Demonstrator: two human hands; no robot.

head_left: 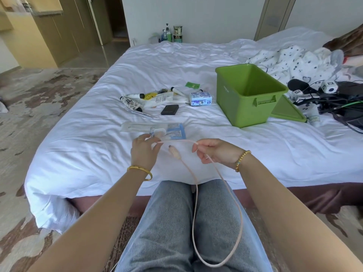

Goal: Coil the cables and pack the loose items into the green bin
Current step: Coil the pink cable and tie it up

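Observation:
I hold a pale pink cable stretched between both hands above the near edge of the bed. My left hand pinches one end by a white charger plug. My right hand grips the cable farther along. From there it hangs in a long loop over my lap, and its connector end dangles between my hands. The green bin stands open on the bed to the right, with nothing visible inside. Loose items lie mid-bed: tubes, a black case, a tissue pack.
A clear packet and blue-printed pouch lie just beyond my hands. The bin's green lid leans beside it. A tangle of black cables and devices sits at the right, beside a spotted blanket. Bottles stand behind the bed.

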